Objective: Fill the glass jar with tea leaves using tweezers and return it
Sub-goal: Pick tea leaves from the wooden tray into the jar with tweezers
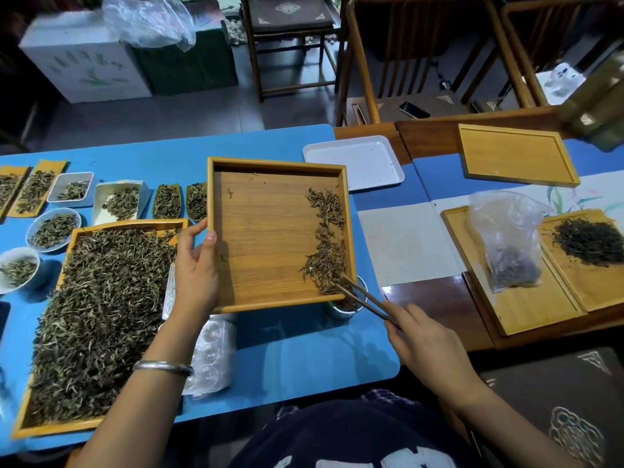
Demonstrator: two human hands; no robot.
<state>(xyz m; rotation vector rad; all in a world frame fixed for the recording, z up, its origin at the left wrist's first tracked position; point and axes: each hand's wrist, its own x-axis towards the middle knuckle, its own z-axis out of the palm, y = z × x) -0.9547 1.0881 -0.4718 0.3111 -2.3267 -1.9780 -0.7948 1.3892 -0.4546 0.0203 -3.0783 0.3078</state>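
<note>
My left hand (196, 265) grips the left edge of a square bamboo tray (266, 238) and holds it tilted above the blue table. Tea leaves (327, 238) lie along the tray's right side and gather at its lower right corner. Under that corner stands the glass jar (344, 307), partly hidden by the tray, with leaves inside. My right hand (425, 342) holds wooden tweezers (364, 297), whose tips rest in the leaves at the corner, just above the jar's mouth.
A large bamboo tray (101, 319) full of tea leaves lies at the left, with small dishes and scoops of leaves behind it. A clear plastic blister pack (209, 359) lies under my left forearm. A white tray (354, 162), bamboo trays and a bag of tea (506, 244) stand at the right.
</note>
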